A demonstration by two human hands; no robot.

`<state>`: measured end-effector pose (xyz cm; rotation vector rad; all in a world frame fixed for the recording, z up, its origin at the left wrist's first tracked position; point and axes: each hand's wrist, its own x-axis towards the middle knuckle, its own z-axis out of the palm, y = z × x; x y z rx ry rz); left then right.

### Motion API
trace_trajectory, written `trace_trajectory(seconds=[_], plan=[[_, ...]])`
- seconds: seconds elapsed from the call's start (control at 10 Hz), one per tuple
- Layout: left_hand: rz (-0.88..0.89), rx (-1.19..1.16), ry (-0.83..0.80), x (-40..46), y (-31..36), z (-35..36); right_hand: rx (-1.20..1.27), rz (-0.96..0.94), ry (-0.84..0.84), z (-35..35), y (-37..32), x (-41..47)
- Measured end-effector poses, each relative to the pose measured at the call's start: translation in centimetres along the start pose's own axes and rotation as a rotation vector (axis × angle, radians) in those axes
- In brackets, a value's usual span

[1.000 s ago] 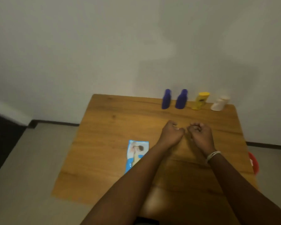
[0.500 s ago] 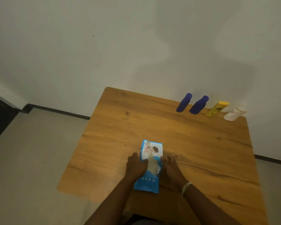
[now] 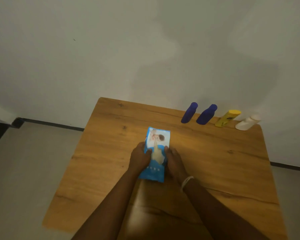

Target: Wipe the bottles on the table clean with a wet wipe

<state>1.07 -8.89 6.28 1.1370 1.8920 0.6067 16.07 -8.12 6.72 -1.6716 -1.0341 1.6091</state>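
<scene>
A blue wet-wipe pack [image 3: 156, 154] lies on the wooden table [image 3: 215, 161], gripped from both sides. My left hand [image 3: 140, 158] clasps its left edge and my right hand [image 3: 175, 161] its right edge, thumbs on top. Along the table's far edge stand two dark blue bottles [image 3: 189, 113] [image 3: 206, 114], a yellow bottle [image 3: 227, 118] and a white bottle [image 3: 247, 122], all well beyond my hands. No loose wipe is visible.
A plain wall rises right behind the bottles. Grey floor lies to the left of the table, with a dark baseboard [image 3: 50, 123] along the wall.
Both hands moved from closed fists near the table's middle to the wipe pack and took hold of it. The camera view shifted, so the bottles now sit further right.
</scene>
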Motion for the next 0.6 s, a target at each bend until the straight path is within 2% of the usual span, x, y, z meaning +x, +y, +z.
trace_trajectory(seconds=[0.3, 0.4, 0.6], plan=[[0.028, -0.071, 0.005, 10.8, 3.3, -0.6, 0.062, 0.117, 0.014, 0.9, -6.0, 9.2], [-0.003, -0.071, 0.0, 11.5, 2.5, -0.1, 0.038, 0.132, 0.022, 0.9, -6.4, 9.5], [0.001, -0.098, 0.004, 11.1, 2.1, 0.0, 0.178, 0.204, -0.058, 0.5, -4.0, 11.2]])
